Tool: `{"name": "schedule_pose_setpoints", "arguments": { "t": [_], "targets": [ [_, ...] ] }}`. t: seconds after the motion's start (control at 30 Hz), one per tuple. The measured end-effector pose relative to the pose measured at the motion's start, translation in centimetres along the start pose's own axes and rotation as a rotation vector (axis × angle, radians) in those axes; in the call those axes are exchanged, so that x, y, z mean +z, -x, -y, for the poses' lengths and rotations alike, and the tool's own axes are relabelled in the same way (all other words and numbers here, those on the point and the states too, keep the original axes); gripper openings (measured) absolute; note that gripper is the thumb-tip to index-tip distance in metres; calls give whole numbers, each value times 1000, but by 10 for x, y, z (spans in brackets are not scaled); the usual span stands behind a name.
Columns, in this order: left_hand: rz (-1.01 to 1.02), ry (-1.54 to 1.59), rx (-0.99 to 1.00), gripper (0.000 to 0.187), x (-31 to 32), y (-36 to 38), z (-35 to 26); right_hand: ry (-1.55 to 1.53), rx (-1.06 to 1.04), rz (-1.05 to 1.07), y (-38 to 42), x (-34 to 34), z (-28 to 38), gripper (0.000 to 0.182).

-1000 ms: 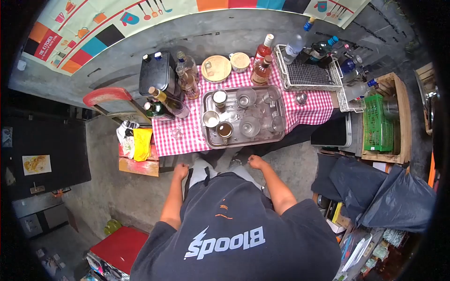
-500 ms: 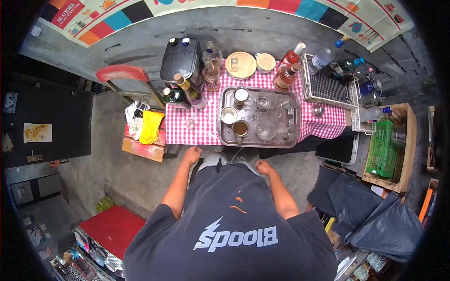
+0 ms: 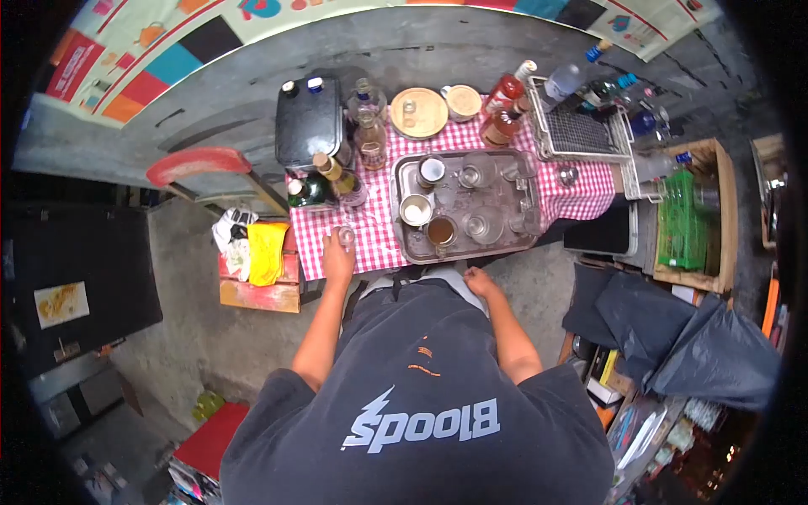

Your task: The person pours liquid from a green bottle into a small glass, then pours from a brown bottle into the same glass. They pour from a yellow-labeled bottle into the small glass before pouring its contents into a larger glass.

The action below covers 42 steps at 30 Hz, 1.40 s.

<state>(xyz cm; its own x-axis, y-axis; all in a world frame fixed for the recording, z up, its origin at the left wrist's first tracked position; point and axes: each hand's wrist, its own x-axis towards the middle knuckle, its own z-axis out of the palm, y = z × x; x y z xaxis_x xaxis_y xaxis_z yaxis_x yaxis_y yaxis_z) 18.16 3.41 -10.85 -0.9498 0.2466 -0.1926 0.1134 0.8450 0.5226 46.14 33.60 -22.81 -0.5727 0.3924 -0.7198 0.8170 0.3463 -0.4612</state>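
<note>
the small glass (image 3: 346, 236) stood on the checked cloth (image 3: 374, 244), left of the metal tray (image 3: 404, 249) and in front of the bottles (image 3: 332, 181). it looked light, brittle and slick, best gripped round its sides. the left hand (image 3: 337, 259) reached to it, fingers about touching; their spread couldn't be told. the right hand (image 3: 479, 280) hung loosely curled, holding nothing.
</note>
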Motion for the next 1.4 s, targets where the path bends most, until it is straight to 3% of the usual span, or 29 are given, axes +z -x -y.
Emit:
{"name": "schedule_pose_setpoints", "arguments": {
  "t": [0.1, 0.2, 0.47, 0.57, 0.7, 0.83, 0.97, 1.2, 1.27, 1.4],
  "targets": [
    [-169, 63, 106, 59, 8, -9, 11, -36, 31, -33, 13, -5, 6, 35],
    [39, 3, 27, 54, -2, -16, 6, -50, 63, -5, 9, -6, 6, 34],
    [24, 52, 34, 53, -8, -18, -11, -55, -12, 36, -11, -1, -16, 34],
    [20, 43, 88, 55, 4, -24, -6, 6, -14, 60, -1, -17, 6, 38],
    [58, 48, 1, 61, 10, -24, -4, 176, -111, 151, 21, -50, 39, 44],
    [-33, 29, -18, 64, -3, -7, -9, 270, -208, 263, 53, -91, 79, 48],
    [12, 176, -239, 58, -35, 14, -42, 250, -341, 254, 102, -141, 125, 52],
    [-464, 229, 121, 43, -95, 16, -109, 100, -590, 225, 118, -183, 190, 43],
    [-438, 323, 85, 40, -124, 6, -135, 78, -623, 222, 119, -188, 208, 42],
    [-505, 259, 269, 39, -155, -23, -150, 45, -731, 152, 121, -191, 237, 39]
  ]
}}
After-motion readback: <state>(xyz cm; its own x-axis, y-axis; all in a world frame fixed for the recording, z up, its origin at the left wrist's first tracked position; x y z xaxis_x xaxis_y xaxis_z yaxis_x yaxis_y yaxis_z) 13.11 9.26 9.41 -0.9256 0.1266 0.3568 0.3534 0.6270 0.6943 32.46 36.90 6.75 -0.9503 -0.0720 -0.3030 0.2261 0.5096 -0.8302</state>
